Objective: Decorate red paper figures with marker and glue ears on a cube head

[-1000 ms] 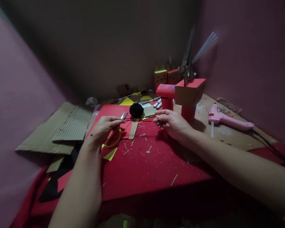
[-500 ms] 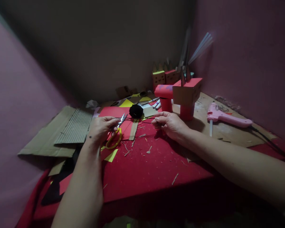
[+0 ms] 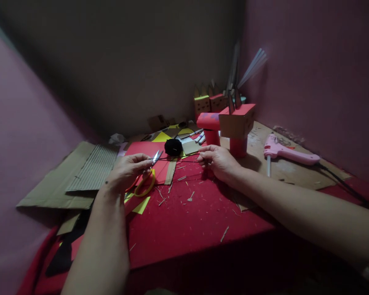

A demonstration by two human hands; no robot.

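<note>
Black yarn (image 3: 175, 159) stretches in thin strands between my two hands, above the table. My left hand (image 3: 130, 172) pinches one end between thumb and fingers. At the other end, my right hand (image 3: 217, 160) is closed on the yarn with its fingertips together. A black ball of yarn (image 3: 173, 147) rests just behind the strands. Scissors with yellow handles (image 3: 145, 184) lie beside my left hand, their blades pointing away over a red sheet of paper (image 3: 141, 148); my fingers partly cover them.
A pink glue gun (image 3: 290, 153) lies on a cardboard sheet at the right. A cardboard-and-red-paper animal figure (image 3: 236, 123) stands behind my right hand. Corrugated cardboard (image 3: 92, 168) is stacked at the left. Cardboard scraps (image 3: 191, 196) litter the red cloth (image 3: 184, 233).
The view has shifted slightly, so the table things sit a little further left. Both hands still hold the yarn, and the strands now look slightly more spread apart.
</note>
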